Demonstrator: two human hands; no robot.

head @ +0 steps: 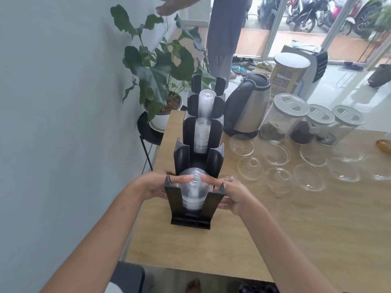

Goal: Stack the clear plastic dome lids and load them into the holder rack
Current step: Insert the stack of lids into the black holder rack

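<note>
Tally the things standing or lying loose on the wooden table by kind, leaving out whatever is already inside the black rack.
Loose clear dome lids: 11
Lidded clear jars: 3
Electric kettle: 1
Black holder rack: 1
Total: 16
An amber object at the right edge is cut off and not counted.

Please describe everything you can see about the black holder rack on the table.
The black plastic holder rack stands upright near the left edge of the light wooden table. It has a flat base and pairs of curved upright walls forming several slots in a row running away from the camera. The nearest slot holds a stack of clear plastic dome lids; two farther slots hold other clear stacks. The left hand and right hand reach around its front walls, fingertips on the lids.
</note>
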